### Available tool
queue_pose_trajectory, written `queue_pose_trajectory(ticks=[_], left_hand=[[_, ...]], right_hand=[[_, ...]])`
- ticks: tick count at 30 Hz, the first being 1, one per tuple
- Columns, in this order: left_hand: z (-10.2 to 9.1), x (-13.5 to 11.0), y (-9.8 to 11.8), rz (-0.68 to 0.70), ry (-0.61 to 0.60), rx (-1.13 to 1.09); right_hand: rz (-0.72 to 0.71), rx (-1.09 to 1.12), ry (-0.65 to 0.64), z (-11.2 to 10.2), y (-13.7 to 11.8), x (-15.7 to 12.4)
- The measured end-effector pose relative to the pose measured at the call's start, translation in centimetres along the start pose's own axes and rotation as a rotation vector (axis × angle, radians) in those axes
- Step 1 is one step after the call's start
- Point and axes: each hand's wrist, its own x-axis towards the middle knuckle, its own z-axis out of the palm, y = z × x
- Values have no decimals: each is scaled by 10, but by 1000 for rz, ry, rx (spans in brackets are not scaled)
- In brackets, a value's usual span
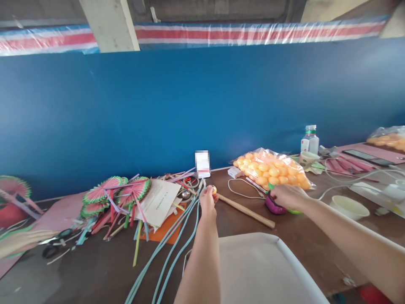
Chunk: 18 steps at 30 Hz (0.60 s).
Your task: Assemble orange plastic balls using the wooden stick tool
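My left hand [208, 198] is closed in a pinch on a small orange ball [214, 190], held just above the brown table beside the end of a wooden stick [247, 211]. My right hand [286, 195] lies closed over a purple and green tool [276, 207] on the table. Just behind that hand sits a clear bag of orange balls [272, 169]. A white tray [262, 270] lies near me under my forearms.
Folded paper fans [117, 192], coloured strips, papers and long light-blue cords [171, 249] crowd the left. Scissors [53, 247] lie at far left. A white cup [348, 207], cables, a bottle [310, 141], a phone and another ball bag [387, 139] stand right. A blue wall backs the table.
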Motion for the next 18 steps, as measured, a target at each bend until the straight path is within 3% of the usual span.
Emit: queue_pose_trajectory(ticks=[7,18], left_hand=[[1,0,0,-21,4,8],[1,2,-2,-30,4,9]], right_hand=[[-50,-24,-47,5,3,14],[-64,26,-31,9,9,12]])
